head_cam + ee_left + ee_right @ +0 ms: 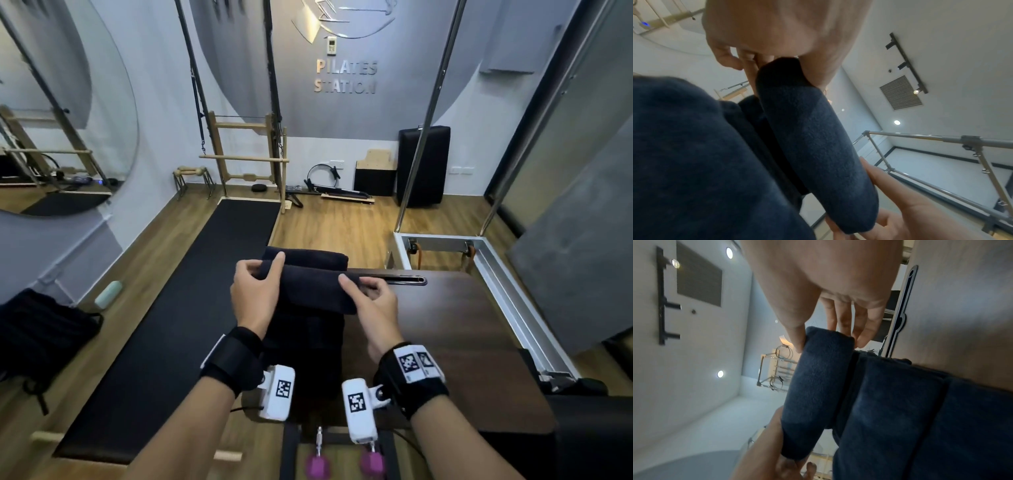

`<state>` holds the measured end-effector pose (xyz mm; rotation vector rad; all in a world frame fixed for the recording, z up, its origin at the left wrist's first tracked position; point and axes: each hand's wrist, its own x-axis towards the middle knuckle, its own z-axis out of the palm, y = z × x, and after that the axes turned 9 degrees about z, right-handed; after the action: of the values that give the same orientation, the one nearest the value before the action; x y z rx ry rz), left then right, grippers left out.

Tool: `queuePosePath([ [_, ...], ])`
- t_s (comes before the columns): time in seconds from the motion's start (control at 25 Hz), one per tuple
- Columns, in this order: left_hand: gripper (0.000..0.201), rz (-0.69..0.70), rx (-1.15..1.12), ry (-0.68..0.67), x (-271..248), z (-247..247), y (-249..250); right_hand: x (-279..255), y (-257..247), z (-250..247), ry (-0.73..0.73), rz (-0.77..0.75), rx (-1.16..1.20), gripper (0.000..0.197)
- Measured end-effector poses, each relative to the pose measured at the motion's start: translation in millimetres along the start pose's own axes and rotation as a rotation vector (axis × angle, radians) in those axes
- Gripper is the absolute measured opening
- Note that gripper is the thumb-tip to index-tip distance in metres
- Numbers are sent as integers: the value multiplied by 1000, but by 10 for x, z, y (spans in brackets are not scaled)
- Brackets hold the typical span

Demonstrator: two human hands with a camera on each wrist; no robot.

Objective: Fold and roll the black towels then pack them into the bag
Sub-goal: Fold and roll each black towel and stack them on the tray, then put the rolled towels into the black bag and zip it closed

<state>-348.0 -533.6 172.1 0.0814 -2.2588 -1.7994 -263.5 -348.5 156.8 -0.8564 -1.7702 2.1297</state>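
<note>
Both hands are on the same black towel [310, 291] in the middle of the head view. The left hand [251, 294] pinches the left end, thumb on top and fingers curled under. The right hand [371, 301] does the same at the right end, thumb on top, fingers tucked below. The held part looks like a thick fold or roll lifted a bit, with the rest of the fabric hanging down toward the bottom of the frame. Just behind it, higher in the frame, sits another dark towel [308, 257]. Both lie at the left edge of a dark wooden board [462, 325]. A black bag [44, 329] sits on the floor at far left.
</note>
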Motion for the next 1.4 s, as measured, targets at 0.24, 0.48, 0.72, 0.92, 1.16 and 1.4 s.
queuePosePath([
  [0.24,61,-79,68,-51,-1,-71,-271,66,202,284,266,-75,-303,40],
  [0.48,54,-23,-138,-155,-297,-86,-478,18,333,306,111,-99,-300,51],
  [0.72,25,31,-174,-233,-324,-90,-531,-26,502,350,-111,5,-255,58],
  [0.92,69,2,-173,-284,-361,-220,-440,-53,387,225,-138,32,-217,73],
  [1.16,20,374,17,252,-763,-177,-33,-181,235,-164,-72,55,-215,72],
  [1.4,31,417,-185,-437,-1328,637,115,-572,104,-1224,82,65,-218,45],
])
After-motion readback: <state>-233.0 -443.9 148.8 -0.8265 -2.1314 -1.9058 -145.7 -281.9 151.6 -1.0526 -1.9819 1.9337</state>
